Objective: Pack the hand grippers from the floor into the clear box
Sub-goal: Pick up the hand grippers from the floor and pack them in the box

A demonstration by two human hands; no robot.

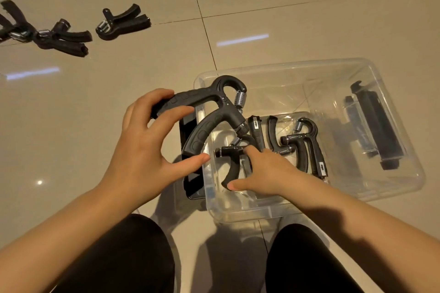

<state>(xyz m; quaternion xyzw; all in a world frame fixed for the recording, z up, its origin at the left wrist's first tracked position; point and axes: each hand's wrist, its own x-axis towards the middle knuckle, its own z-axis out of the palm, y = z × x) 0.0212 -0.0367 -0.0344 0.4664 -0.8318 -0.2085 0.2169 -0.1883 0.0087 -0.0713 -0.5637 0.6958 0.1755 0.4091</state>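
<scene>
Holding large hand gripper [209,112] over clear box [404,181] rim at 9 o'clock, left hand [145,150] grasps handles; right hand [264,173] pinches smaller gripper [232,162] inside box.

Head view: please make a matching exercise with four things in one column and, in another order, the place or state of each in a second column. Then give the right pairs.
Things
1. large hand gripper
2. small hand gripper
3. hand gripper with closed handles
4. black latch

Places or states
A. lies alone on the floor tiles, far from the box
B. held by the left hand over the near left corner of the clear box
C. on the right-hand wall of the box
D. inside the box, touched by the right hand

Pairs: 1-B, 2-D, 3-A, 4-C
</scene>
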